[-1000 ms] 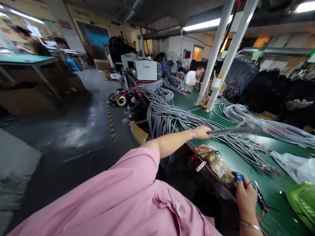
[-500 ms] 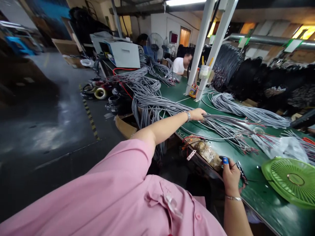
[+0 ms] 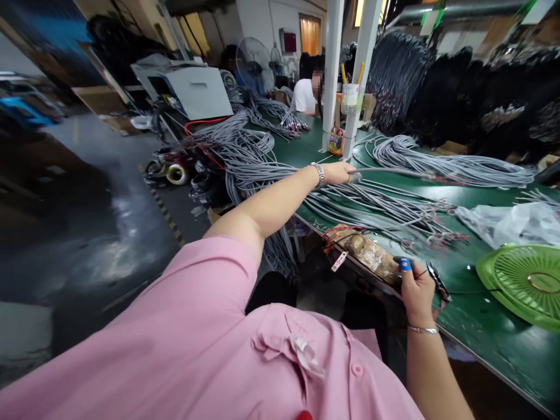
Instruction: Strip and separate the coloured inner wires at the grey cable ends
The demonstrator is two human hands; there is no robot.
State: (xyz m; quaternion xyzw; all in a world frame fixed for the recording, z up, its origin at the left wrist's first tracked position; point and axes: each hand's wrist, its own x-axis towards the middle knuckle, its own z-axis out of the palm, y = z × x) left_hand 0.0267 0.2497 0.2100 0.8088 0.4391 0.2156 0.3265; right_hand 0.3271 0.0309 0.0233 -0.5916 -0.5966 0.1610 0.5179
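My left hand (image 3: 339,173), with a metal watch on the wrist, reaches across the green table and is closed around a grey cable (image 3: 389,171) near its end. Beneath and beside it lie many loose grey cables (image 3: 376,201) with stripped red and white wire ends. My right hand (image 3: 417,289) is at the front edge, its fingers curled together and a blue wrap on the thumb. Something dark shows at the fingertips, too small to make out. Left of that hand sits a tape-wrapped wooden block (image 3: 367,254); a black object (image 3: 438,281) lies just right of it.
A green fan (image 3: 525,286) and a clear plastic bag (image 3: 511,224) are on the right. White posts (image 3: 356,87) rise from the table, with a coiled cable bundle (image 3: 441,163) beyond. A person in white (image 3: 305,95) sits across. A grey box (image 3: 199,90) stands back left.
The view has shifted, so the scene sits differently. The thick group of cables by my left hand has thinned to a grey cable lifted above the pile. My right hand stays by the block.
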